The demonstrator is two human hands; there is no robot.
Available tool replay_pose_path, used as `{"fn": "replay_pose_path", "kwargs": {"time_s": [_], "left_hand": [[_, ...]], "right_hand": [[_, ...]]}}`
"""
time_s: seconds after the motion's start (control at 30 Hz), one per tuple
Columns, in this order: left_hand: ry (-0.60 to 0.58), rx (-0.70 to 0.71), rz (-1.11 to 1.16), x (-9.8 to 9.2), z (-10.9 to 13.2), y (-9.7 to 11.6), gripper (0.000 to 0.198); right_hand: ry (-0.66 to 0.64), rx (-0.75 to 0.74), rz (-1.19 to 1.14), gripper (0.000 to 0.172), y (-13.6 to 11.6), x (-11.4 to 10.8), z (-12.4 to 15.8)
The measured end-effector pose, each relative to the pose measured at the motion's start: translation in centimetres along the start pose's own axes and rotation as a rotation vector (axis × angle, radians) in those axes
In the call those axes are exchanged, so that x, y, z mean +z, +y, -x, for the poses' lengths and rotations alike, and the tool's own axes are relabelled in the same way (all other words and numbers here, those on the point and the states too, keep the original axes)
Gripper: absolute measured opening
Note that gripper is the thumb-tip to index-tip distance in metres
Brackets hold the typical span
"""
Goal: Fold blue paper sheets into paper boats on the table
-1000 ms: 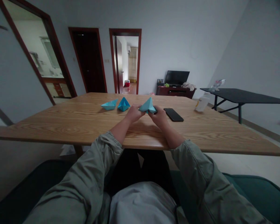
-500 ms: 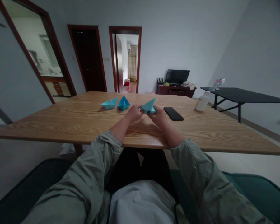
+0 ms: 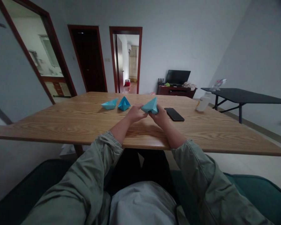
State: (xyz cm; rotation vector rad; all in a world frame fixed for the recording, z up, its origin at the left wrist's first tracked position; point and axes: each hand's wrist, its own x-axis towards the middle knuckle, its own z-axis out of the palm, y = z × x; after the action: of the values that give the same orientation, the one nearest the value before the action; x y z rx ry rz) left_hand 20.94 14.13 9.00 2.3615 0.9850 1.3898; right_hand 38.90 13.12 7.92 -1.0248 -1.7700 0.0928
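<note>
Pale blue folded paper sits between both hands, the left hand pinching its left point and the right hand closed around its right end. It appears lifted just above the table. A second ago its peak stood near the middle over spread flaps; now the peak leans to the right-hand side and a broader, smoother face shows, which suggests the paper is being turned and shaped rather than set down. Creases look firm, tapering leftward; its underside is hidden by fingers. Just left of the left hand sit a darker paper boat and, beyond it, a lighter paper boat, both unmoved. Right of the right hand lies a phone, with a white bottle farther out.
</note>
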Motion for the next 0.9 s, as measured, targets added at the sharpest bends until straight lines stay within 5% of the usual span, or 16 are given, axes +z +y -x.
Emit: {"fn": "replay_pose_path", "kwargs": {"time_s": [0.9], "left_hand": [[-0.040, -0.066, -0.032, -0.25, -0.14, 0.03, 0.015]], "right_hand": [[-0.020, -0.010, 0.042, 0.026, -0.38, 0.12, -0.02]]}}
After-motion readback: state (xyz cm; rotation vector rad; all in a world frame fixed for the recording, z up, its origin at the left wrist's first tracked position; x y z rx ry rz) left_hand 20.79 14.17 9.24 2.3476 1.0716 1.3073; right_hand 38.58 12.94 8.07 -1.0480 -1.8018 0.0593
